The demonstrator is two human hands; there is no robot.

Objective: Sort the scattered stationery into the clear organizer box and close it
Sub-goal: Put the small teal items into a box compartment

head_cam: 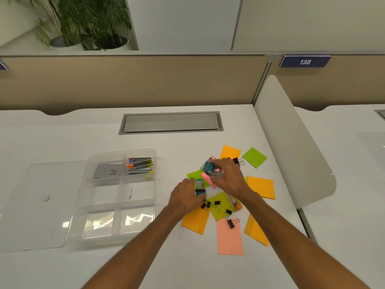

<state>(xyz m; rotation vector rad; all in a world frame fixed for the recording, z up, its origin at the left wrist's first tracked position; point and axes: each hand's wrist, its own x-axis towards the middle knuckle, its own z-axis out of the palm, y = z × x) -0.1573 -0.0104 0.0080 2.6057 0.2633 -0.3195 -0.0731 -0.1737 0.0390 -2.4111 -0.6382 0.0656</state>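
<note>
The fingers of the right hand curl around a teal roller-like item and those of the left hand pinch a second teal piece; what these two are is hard to make out. In the clear organizer box, well apart to the left, only the two far compartments hold something, staplers and a grey pack. The sticky notes, binder clips and an orange-capped tube lie on the counter and the lid is off, so most of the work seems left.

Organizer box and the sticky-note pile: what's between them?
Head view: only bare white desk between the organizer box and sticky notes, crossed above by the left forearm.
</note>
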